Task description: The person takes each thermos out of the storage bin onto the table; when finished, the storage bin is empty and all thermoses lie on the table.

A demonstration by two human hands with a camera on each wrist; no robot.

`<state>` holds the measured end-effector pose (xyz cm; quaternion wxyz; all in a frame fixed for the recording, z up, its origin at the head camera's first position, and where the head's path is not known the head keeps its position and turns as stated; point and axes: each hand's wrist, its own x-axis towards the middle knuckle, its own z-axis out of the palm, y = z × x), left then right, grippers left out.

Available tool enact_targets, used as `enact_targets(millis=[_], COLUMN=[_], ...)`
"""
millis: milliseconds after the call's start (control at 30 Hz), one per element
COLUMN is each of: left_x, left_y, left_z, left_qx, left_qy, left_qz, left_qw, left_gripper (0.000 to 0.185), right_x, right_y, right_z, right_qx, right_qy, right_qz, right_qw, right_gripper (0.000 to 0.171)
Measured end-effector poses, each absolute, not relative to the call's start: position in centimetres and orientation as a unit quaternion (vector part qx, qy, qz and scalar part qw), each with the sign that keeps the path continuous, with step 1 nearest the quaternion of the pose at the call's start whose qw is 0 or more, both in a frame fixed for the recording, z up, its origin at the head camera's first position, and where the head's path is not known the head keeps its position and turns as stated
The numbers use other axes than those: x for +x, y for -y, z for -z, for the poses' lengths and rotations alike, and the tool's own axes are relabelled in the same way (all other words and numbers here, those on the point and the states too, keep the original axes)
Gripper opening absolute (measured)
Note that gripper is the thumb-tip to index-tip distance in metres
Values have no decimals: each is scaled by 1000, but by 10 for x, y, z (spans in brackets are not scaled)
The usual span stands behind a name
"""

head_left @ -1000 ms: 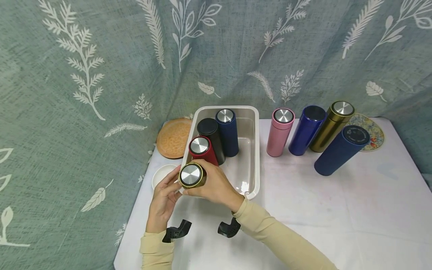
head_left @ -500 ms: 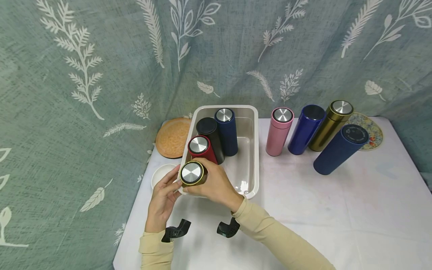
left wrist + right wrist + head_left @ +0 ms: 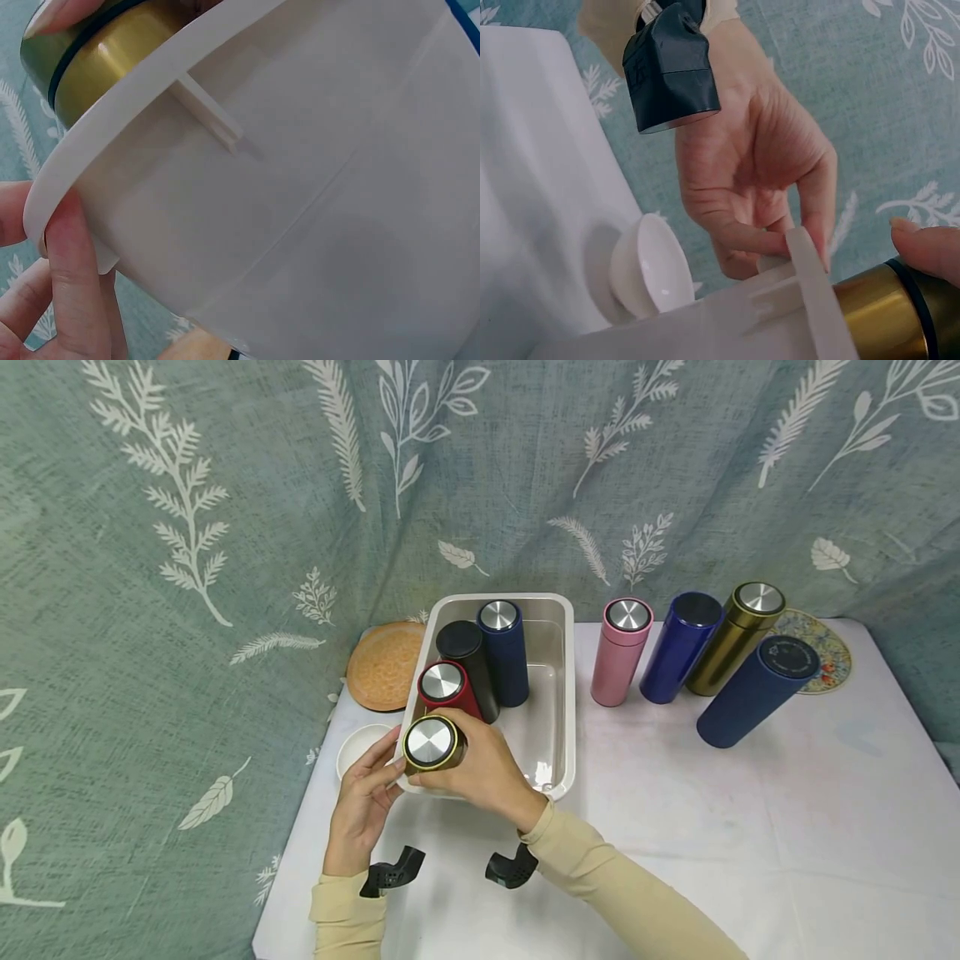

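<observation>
My right hand (image 3: pixel 487 768) grips a gold thermos (image 3: pixel 430 742) near its top, at the front left corner of a pale grey bin (image 3: pixel 570 693). The thermos has a silver-topped lid, and its lower body is hidden behind my hand and the bin's edge. At that same corner my left hand (image 3: pixel 363 810) pinches the rim, fingers under it, as the right wrist view shows with the left hand (image 3: pixel 757 165) at the bin's rim (image 3: pixel 821 300). Inside the bin stand a red thermos (image 3: pixel 450 689), a black one (image 3: pixel 480 668) and a navy one (image 3: pixel 510 660) along the left side.
To the bin's right stand a pink thermos (image 3: pixel 618 664), a blue one (image 3: pixel 678 652), another gold one (image 3: pixel 727 652) and a tilted-looking navy one (image 3: pixel 757 693). A patterned round mat (image 3: pixel 832 652) lies behind them. Left are a round wooden board (image 3: pixel 382 668) and a white bowl (image 3: pixel 356 747).
The gold thermos in my right hand has shifted slightly right and toward the back. My left hand keeps its place at the bin's corner.
</observation>
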<state>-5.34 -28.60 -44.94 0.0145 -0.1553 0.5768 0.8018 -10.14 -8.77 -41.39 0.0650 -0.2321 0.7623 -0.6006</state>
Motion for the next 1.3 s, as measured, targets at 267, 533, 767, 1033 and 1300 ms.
enact_targets(millis=[267,533,767,1033,1300], left_x=[-53,-53,-54,-53,-51], left_y=[286,285,285,286,286], left_z=[449,448,449,450,450], left_qx=[-160,-173,-172,-160,-142], left_qy=[-574,-572,-570,-568,-559], left_qz=[-803,-801,-803,-807,-816], left_qw=[18,25,22,19,11], left_gripper=[48,60,55,61,46], right_x=[-98,-93,-91,-88,-85], right_y=[81,75,68,57,47], right_z=[405,397,388,373,357], right_qx=[-234,-213,-209,-215,-234], right_qy=[-764,-746,-729,-717,-695], right_qz=[600,630,651,663,677], right_qw=[39,34,23,0,-61], right_gripper=[67,68,72,76,74])
